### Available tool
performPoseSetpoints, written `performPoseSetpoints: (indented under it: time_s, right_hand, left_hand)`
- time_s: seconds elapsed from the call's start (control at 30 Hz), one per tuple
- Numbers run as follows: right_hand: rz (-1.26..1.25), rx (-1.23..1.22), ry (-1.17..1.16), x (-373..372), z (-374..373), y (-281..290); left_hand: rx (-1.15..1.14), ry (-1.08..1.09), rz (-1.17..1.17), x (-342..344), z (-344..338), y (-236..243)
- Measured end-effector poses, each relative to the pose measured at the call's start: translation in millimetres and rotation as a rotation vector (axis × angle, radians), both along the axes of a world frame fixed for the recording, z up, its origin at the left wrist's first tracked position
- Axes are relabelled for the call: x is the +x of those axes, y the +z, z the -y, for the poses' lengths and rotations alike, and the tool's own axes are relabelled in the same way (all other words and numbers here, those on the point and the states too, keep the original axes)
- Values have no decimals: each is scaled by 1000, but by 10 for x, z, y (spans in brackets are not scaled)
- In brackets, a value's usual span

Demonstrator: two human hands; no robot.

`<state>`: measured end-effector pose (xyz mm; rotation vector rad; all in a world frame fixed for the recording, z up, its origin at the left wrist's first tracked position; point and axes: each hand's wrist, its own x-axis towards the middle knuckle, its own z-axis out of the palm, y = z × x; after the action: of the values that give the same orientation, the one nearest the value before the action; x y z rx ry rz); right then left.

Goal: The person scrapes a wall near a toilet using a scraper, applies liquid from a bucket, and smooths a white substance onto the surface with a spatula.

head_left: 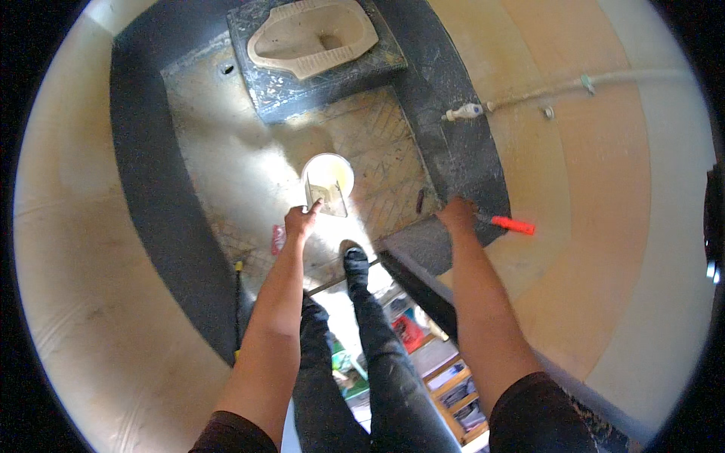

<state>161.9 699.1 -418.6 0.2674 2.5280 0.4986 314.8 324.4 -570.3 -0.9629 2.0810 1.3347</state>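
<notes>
My left hand (300, 222) is closed on the near edge of a flat rectangular tray or board (328, 204), thumb on top. The tray overlaps the near side of a round white bucket (340, 167) with pale contents, standing on the floor. My right hand (458, 214) is closed around a tool near the dark lower wall on the right. The tool's red handle (513, 225) sticks out to the right, joined to a thin shaft; its working end is hidden by my hand. A small dark stick-like piece (420, 201) lies left of that hand.
A beige squat toilet (313, 41) is set in a dark raised step at the far side. Left of it is a drain hole (226, 69). A tap (464, 112) and pipe run along the right wall. A red packet (278, 239) and a black yellow-tipped rod (239, 302) lie left. Behind is a threshold.
</notes>
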Motion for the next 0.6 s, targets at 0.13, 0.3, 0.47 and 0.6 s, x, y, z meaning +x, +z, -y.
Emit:
performPoseSetpoints:
  time_s: [0.13,0.3,0.47,0.6]
  right_hand:
    - [248,275,258,-562,-87,350]
    - [341,465,578,-471,-795,218]
    - [321,358,211,-371,-1727,38]
    - [468,98,332,-302,-1105,235]
  left_hand:
    - [-164,-48,59,-105,284,-835]
    - [-192,73,-168,507,92,-993]
    - [231,124,191,1997,-161,-328]
    - [475,758,117,2880,208,744]
